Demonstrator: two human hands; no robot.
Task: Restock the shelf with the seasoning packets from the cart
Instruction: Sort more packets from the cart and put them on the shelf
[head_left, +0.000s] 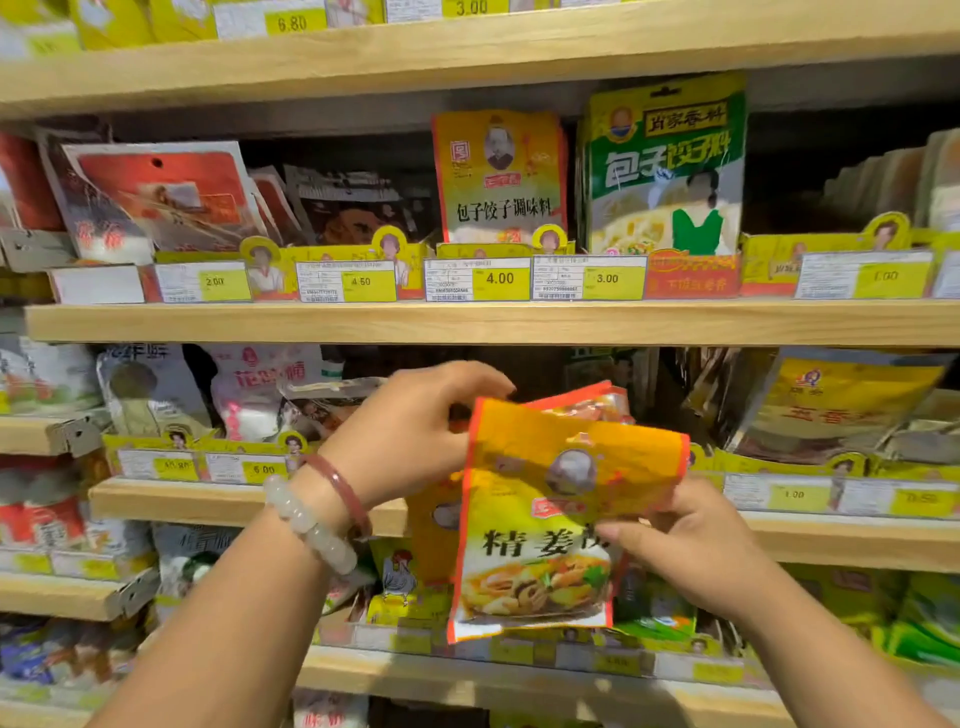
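Note:
I hold a small stack of orange and yellow seasoning packets (545, 519) in front of the shelves. My right hand (691, 545) grips the stack's right side, thumb across the front packet. My left hand (415, 431), with two bracelets on its wrist, pinches the upper left edge of the stack, where a red-edged packet (587, 400) sticks up behind the front one. The wooden shelf (249, 501) level with my hands holds leaning packets. The cart is out of view.
The shelf above (467, 322) carries an upright orange-yellow packet (498, 176), a taller green one (665, 166), leaning red packets (156, 192) and yellow price tags (498, 279). A brown-yellow packet (831, 410) leans at right. Lower shelves hold more packets.

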